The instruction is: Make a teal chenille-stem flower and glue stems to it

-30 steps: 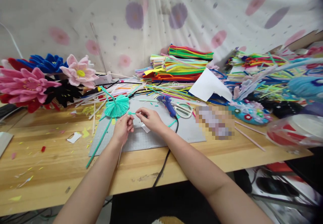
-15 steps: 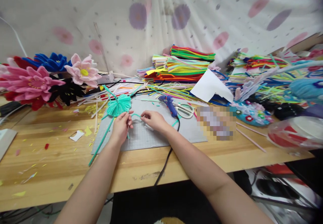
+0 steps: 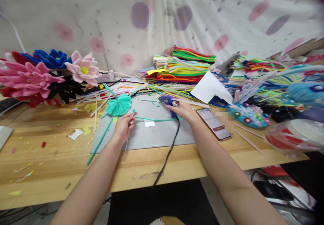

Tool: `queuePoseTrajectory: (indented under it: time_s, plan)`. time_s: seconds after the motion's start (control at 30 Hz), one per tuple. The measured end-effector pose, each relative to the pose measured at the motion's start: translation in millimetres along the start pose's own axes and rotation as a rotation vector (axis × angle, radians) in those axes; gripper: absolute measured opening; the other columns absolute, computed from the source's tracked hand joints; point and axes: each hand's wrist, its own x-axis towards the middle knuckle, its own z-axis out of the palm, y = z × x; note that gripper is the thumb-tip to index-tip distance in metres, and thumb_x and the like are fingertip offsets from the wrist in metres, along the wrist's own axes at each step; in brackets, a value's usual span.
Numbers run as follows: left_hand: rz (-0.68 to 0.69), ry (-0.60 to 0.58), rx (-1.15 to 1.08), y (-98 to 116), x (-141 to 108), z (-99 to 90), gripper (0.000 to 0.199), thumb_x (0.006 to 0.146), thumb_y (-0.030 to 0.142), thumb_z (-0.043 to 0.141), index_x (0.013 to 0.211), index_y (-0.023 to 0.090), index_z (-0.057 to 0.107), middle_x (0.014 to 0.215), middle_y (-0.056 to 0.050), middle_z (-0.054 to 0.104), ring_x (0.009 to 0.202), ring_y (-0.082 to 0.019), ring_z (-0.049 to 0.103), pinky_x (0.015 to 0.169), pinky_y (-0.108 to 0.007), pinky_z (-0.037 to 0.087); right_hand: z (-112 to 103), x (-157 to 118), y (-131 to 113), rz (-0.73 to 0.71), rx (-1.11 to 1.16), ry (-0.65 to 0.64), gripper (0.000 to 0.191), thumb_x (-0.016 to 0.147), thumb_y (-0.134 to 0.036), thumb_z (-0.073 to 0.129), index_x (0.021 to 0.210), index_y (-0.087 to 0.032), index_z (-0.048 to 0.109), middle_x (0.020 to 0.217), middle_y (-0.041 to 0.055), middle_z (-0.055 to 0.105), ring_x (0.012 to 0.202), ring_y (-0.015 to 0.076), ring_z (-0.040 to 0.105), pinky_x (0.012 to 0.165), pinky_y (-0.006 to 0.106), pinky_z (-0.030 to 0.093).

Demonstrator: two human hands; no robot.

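My left hand (image 3: 124,126) is closed in a pinch on a small piece of green pipe cleaner (image 3: 134,110), its curled tip rising above the fingers. A thin pale wire (image 3: 126,145) hangs below that hand. Just beyond it sits a pleated green pipe-cleaner leaf (image 3: 118,104) with a stem standing up. My right hand (image 3: 184,110) has its fingers around the handle of the blue glue gun (image 3: 165,99), which lies on the grey mat (image 3: 162,137). That hand and wrist cover the spot where the scissors lay. A long green pipe cleaner (image 3: 157,119) stretches between the hands, beside a small white paper (image 3: 149,123).
Pipe-cleaner flowers (image 3: 35,78) crowd the back left. Bundles of coloured pipe cleaners (image 3: 187,64) are stacked behind the mat, near white paper (image 3: 211,88). A phone (image 3: 214,125) lies to the right. The glue gun's black cord (image 3: 167,164) runs over the front edge.
My right hand has left the pipe cleaner by my left hand and moved right to the glue gun. My left hand keeps its pinch. The white paper on the mat and the phone now show.
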Motion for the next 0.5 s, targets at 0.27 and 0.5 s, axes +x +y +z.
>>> queuePoseTrajectory:
  time_s: [0.27,0.5]
  plan:
    - [0.023,0.052,0.074,-8.8,2.5,-0.9,0.015,0.063,0.007,0.062,0.079,0.008,0.063,0.059,-0.003,0.060,0.043,-0.004,0.047,0.038,-0.014,0.037,35.9,11.0,-13.7,0.077,0.539,0.203,0.044,0.074,-0.052,0.050,0.092,-0.014,0.063,0.084,0.0088,0.065,0.074,0.0182,0.059,0.066,0.029,0.044]
    - [0.100,0.071,0.078,-10.1,1.1,1.4,0.016,0.061,0.012,0.065,0.076,0.010,0.060,0.057,-0.001,0.058,0.044,-0.004,0.045,0.036,-0.013,0.031,16.0,-16.7,-39.2,-0.092,0.934,-0.052,0.042,0.075,-0.055,0.050,0.079,-0.015,0.063,0.060,0.0011,0.058,0.044,0.0072,0.044,0.044,0.022,0.036]
